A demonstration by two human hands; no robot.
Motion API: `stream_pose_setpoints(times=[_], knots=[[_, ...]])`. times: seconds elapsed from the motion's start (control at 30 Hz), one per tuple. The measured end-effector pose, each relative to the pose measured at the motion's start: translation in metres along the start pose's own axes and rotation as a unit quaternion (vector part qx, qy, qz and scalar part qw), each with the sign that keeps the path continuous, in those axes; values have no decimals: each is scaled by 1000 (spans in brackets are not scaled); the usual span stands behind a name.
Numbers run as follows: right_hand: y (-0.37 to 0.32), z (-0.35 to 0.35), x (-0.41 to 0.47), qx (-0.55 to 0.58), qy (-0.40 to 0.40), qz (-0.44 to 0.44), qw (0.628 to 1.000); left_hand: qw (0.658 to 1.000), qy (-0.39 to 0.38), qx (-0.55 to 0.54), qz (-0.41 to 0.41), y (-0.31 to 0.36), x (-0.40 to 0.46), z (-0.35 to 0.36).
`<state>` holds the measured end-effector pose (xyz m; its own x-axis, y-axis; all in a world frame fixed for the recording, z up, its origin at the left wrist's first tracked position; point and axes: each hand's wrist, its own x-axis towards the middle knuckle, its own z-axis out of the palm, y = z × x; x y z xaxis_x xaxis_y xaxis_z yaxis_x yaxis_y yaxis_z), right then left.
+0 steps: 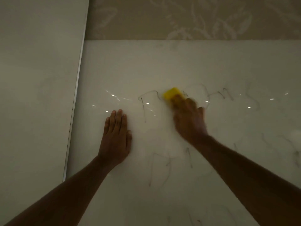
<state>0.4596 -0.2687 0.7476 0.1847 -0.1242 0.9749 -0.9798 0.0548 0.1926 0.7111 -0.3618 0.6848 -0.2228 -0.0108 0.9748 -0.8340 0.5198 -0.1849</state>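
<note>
A glossy white board (179, 66) fills most of the view, with faint grey marker writing (145, 105) across its middle and lower part. My right hand (189, 118) holds a yellow sponge (172, 93) against the board on the upper line of writing; the hand is blurred. My left hand (116, 132) lies flat on the board with straight fingers, left of the writing and holding nothing.
A metal strip (76, 98) runs down the board's left edge, with a plain pale panel (35, 79) beyond it. Above the board's top edge is beige wall (179, 18) with pale swirl patterns. Small light reflections dot the board.
</note>
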Motion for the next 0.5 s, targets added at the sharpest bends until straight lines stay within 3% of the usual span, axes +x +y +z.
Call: stream_pose_setpoints(times=[0.07,0.1,0.13,0.2,0.27,0.3,0.37,0.43,0.5], knots=[[0,-10,14,11,35,122,992,1000,3,-2,-1,-1,-1,1],[-6,-9,11,8,38,110,993,1000,4,-4,-1,-1,-1,1],[-14,-5,4,8,33,52,998,1000,6,-7,-2,-1,-1,1],[-30,6,-22,-11,-3,-147,989,1000,14,-11,-2,-1,-1,1],[-34,11,-38,-50,-54,-334,940,1000,24,-17,-5,-1,-2,2],[-29,10,-30,-65,-57,-375,923,999,26,-19,-7,-1,-2,3],[-20,3,3,-81,-58,-309,946,999,27,-16,-9,0,-2,3],[-19,-7,41,-38,-13,-101,994,999,25,-15,-14,1,-2,2],[-28,-12,56,-25,13,12,1000,999,22,-16,-26,3,-3,0]])
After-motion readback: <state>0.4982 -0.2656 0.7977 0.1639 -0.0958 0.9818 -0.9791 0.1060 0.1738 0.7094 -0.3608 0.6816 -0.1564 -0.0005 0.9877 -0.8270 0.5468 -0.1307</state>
